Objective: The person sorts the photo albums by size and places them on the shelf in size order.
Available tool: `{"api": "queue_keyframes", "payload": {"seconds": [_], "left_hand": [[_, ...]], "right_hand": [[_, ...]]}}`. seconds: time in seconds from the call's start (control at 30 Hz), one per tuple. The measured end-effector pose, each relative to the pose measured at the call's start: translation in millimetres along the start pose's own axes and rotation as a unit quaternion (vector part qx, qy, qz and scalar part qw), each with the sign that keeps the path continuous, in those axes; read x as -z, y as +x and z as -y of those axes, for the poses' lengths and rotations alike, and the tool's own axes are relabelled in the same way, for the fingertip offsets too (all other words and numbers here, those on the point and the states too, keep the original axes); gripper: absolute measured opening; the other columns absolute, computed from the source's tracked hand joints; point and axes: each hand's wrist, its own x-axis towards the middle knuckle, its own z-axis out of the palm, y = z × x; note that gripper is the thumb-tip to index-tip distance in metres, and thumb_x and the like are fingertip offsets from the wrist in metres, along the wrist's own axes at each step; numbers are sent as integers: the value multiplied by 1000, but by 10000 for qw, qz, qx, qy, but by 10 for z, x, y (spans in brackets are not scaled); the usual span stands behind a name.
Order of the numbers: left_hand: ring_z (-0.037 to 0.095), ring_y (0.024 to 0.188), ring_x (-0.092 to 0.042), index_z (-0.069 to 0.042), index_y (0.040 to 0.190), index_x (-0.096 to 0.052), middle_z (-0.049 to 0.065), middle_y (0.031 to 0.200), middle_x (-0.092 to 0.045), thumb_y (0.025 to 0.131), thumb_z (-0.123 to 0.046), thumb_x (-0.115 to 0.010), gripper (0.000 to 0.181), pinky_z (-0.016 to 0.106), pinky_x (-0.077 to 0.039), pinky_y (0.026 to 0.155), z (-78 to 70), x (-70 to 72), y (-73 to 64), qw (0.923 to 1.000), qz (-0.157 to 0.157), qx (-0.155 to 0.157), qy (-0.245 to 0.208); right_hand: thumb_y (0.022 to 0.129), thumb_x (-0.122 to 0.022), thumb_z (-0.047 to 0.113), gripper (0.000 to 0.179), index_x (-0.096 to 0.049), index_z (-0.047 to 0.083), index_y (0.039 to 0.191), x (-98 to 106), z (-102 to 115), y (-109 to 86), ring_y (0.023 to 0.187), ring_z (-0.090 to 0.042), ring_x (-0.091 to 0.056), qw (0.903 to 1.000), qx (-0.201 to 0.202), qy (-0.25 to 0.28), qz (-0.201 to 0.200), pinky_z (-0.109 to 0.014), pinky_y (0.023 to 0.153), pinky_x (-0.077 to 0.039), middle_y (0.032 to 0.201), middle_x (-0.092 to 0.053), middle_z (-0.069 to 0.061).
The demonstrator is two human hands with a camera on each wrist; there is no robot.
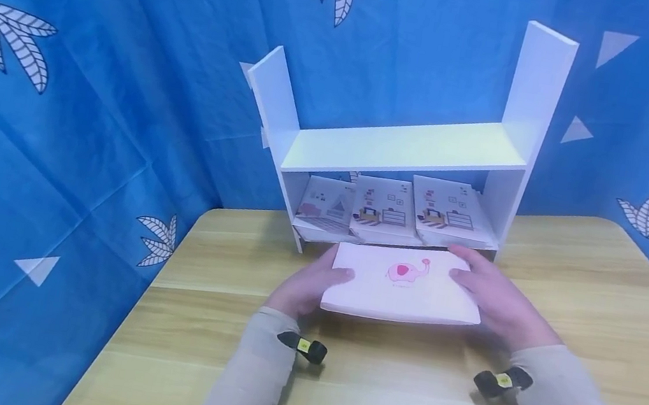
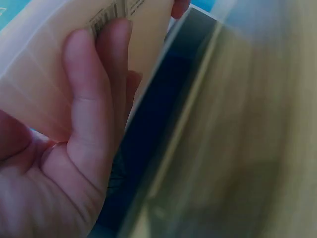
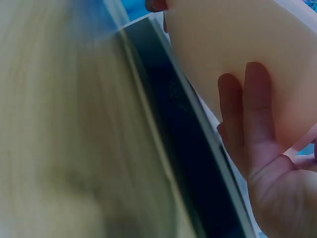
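A flat white notebook-like pack [image 1: 403, 286] with a pink elephant printed on top is held level between both hands, in front of the shelf. My left hand [image 1: 306, 286] grips its left side, thumb on top and fingers underneath. In the left wrist view those fingers [image 2: 84, 74] lie beside a barcode on the underside. My right hand [image 1: 500, 302] holds the right side, thumb above. Its fingers [image 3: 257, 99] press against the plain underside in the right wrist view. Three printed notebook-like items, a left one [image 1: 326, 203], a middle one [image 1: 386, 209] and a right one [image 1: 450, 212], lean in the lower compartment.
A white two-level shelf [image 1: 410, 147] stands at the back of the wooden table [image 1: 202, 332], with raised panels at both ends. Behind it hangs a blue curtain [image 1: 412, 53] with leaf prints. The shelf's dark lower front edge runs close to both hands in the wrist views.
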Motion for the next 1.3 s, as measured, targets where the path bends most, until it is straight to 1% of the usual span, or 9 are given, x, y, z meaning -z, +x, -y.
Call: {"api": "queue_keyframes", "payload": {"seconds": [0.23,0.4,0.6,0.77,0.87,0.97,1.1,1.17,1.3], "left_hand": [[27,108,-64,-42,162,-12,-8,159,-34,92,-43,-71,92,41,-40,104,-327,37,-161,9994,-220,-90,-269],[33,94,-69,-37,163,-8,16,149,-46,98,-29,-68,89,37,-57,80,-530,63,-259,9960,-337,-504,-660],[32,112,-66,-32,163,-13,5,155,-41,97,-21,-69,87,43,-56,92,-770,-22,-411,9855,-303,-1480,-775],[34,126,-56,-27,164,-13,-1,159,-36,97,-12,-67,87,43,-57,91,-969,-95,-545,9624,-42,-2462,-1145],[31,127,-56,-28,163,-17,-2,158,-38,97,-9,-66,84,41,-57,91,-1090,-93,-559,9556,-252,-2795,-903],[25,121,-60,-30,163,-20,-4,158,-37,98,-14,-68,82,38,-52,99,-1251,-54,-508,9622,-748,-2599,-323],[18,113,-66,-35,162,-22,-5,156,-41,97,-30,-71,81,47,-37,114,-1468,69,-395,9732,-1423,-1714,579],[19,108,-67,-38,160,-26,-1,151,-49,96,-36,-72,79,51,-41,110,-1538,152,-318,9716,-1625,-1400,996],[20,105,-65,-40,158,-33,2,144,-54,96,-42,-69,72,46,-53,96,-1621,266,-144,9658,-1803,-1222,1409]], "right_hand": [[111,-38,17,57,-15,15,163,29,187,-101,108,-23,-67,9956,438,821,141,-36,85,-58,153,-33,-24],[110,-38,13,58,-14,9,163,-3,379,-220,114,-15,-57,9877,1055,1155,67,-26,89,-55,163,-10,-22],[107,-35,3,58,-17,8,162,-212,651,-369,131,-23,-42,9690,1911,1519,-381,-19,98,-48,167,-1,-18],[105,-31,-3,60,-18,10,162,-353,933,-436,141,-30,-31,9517,2399,1725,-836,-18,100,-46,167,-4,-11],[102,-34,-7,64,-22,12,162,-375,1142,-413,136,-28,-36,9454,2603,1610,-1121,-18,95,-49,166,-10,-7],[100,-38,-5,65,-29,16,161,-340,1326,-323,130,-27,-41,9498,2485,1124,-1536,-16,85,-52,166,-15,-4],[102,-40,3,63,-30,22,161,-266,1454,-125,135,-27,-38,9640,1919,243,-1823,-21,88,-51,167,-15,-1],[102,-39,9,62,-28,26,161,-243,1488,-12,145,-26,-29,9681,1634,-284,-1877,-34,106,-44,168,-14,3],[101,-41,17,62,-30,32,160,-216,1576,190,153,-25,-12,9639,1375,-934,-2080,-60,117,-22,168,-17,7]]}}
